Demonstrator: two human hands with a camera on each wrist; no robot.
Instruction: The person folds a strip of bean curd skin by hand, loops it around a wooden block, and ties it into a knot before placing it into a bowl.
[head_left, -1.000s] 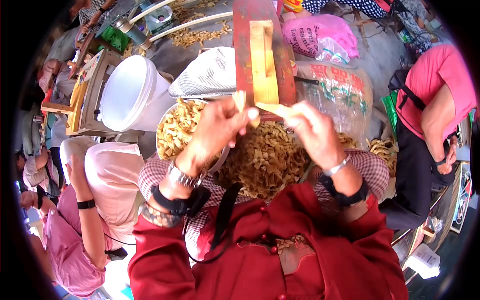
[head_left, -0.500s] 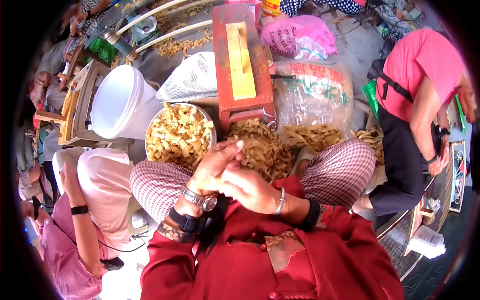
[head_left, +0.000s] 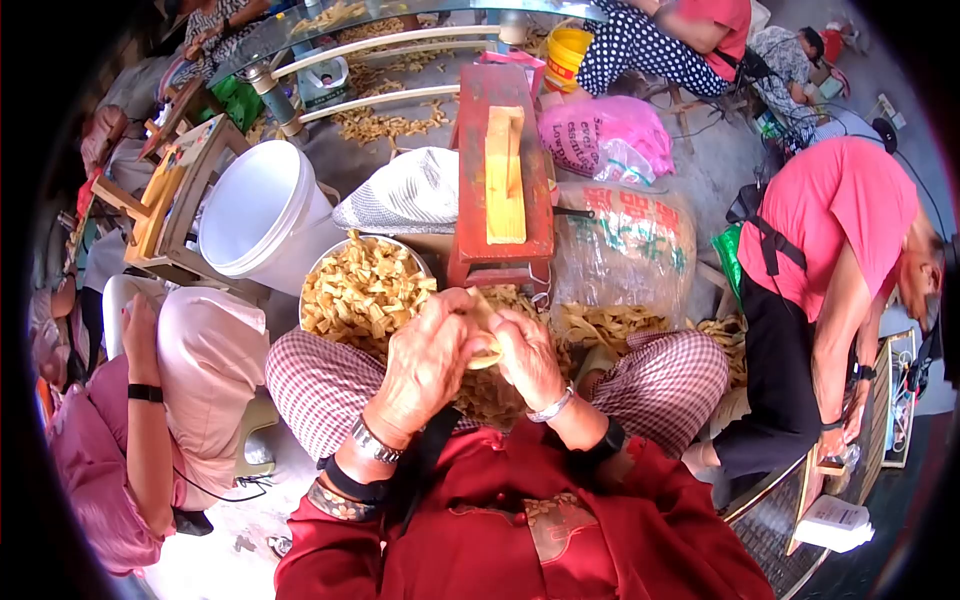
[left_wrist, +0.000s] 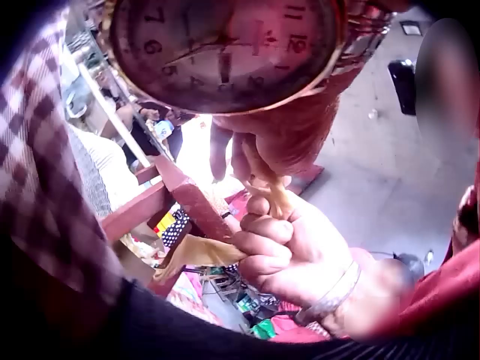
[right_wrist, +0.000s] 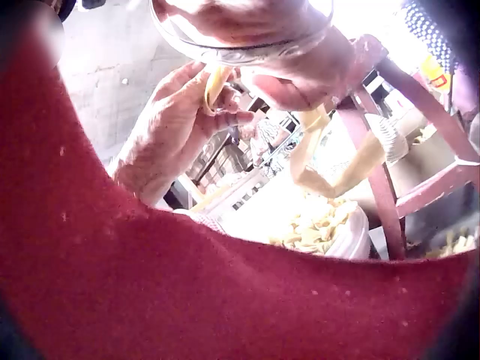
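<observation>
Both hands are close together over my lap, just in front of the red bench. My left hand [head_left: 425, 350] pinches a pale yellow, pliable strip [head_left: 487, 358]. Beside it, my right hand [head_left: 530, 355] grips the same material with curled fingers. In the left wrist view a long end of the strip [left_wrist: 199, 255] sticks out from the right fist. The right wrist view shows the left fingers pinching a looped piece [right_wrist: 216, 88], while a bent length hangs below the right hand. Under the hands lies a brownish heap of strips [head_left: 490, 400], partly hidden.
A bowl of short yellow pieces [head_left: 365, 285] stands left of the bench [head_left: 475, 150], which bears a slotted wooden block [head_left: 505, 215]. Beyond are a white bucket [head_left: 250, 215] and a clear plastic sack [head_left: 620, 250]. People sit on both sides.
A second ago the hands were apart at the bench's near end, each with yellow material. They drew back toward the lap, crossing, and now meet slightly farther forward. The person at right has bent down.
</observation>
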